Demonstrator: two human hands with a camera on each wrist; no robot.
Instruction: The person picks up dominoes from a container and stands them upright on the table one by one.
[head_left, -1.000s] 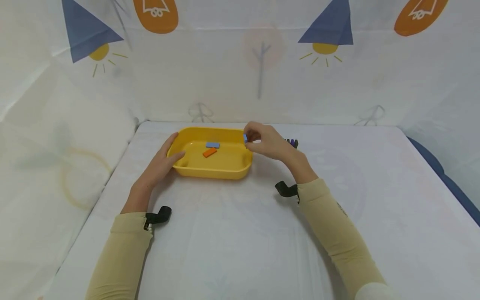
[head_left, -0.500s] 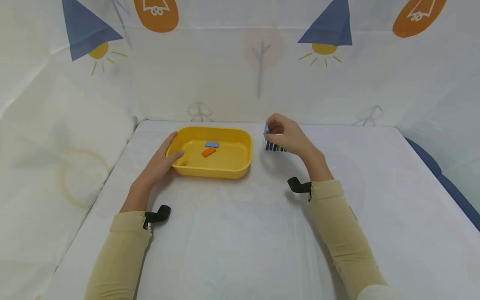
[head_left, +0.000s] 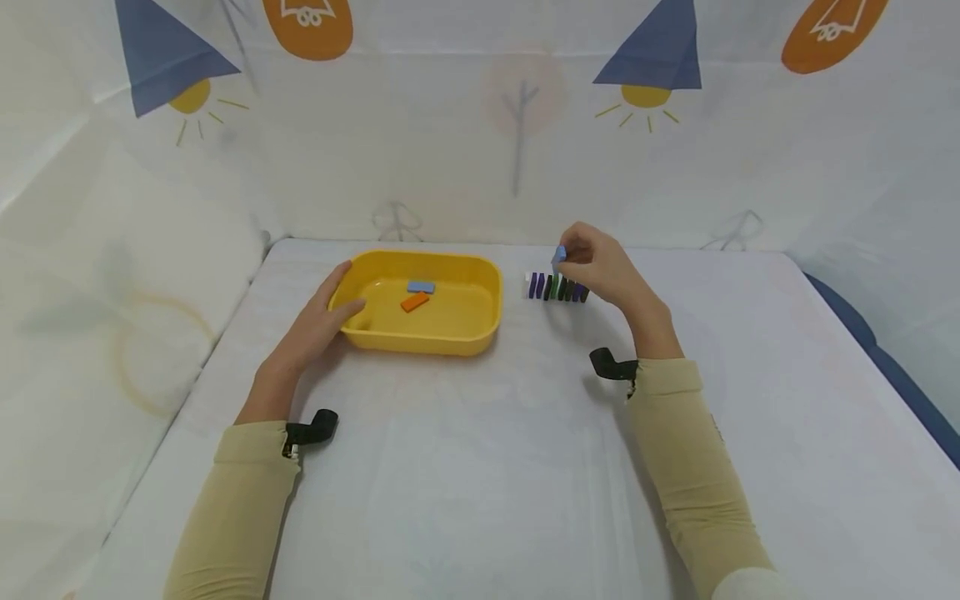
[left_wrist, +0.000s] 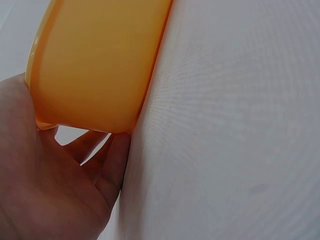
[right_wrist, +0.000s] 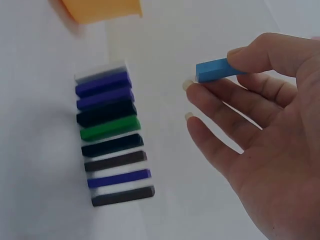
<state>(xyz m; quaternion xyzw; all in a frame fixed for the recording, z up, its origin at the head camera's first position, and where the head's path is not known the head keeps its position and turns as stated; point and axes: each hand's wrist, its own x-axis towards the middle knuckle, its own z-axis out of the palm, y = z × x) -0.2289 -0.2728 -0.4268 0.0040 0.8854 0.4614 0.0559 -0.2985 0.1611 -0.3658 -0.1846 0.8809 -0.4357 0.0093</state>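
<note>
My left hand point(head_left: 311, 323) holds the left end of a yellow plastic tray point(head_left: 420, 344), thumb over the rim and fingers along the outer wall. A light blue pastel stick point(head_left: 421, 287) and an orange one point(head_left: 415, 302) lie inside the tray. Between thumb and fingers, my right hand point(head_left: 606, 267) pinches another blue pastel stick point(right_wrist: 215, 70), raised above the table. Beside and below that hand, several sticks in white, purple, green and dark tones stand in a row point(right_wrist: 110, 127), side by side with narrow gaps.
The white-covered table point(head_left: 465, 467) reaches back to a printed cloth wall point(head_left: 450, 150). A dark blue edge point(head_left: 885, 358) shows beyond the table's right side. Each wrist carries a small black camera mount, such as the right mount point(head_left: 613, 367).
My right hand has moved right from the tray's right rim to above the row, with the blue pastel stick in its fingers. The left hand stays at the tray.
</note>
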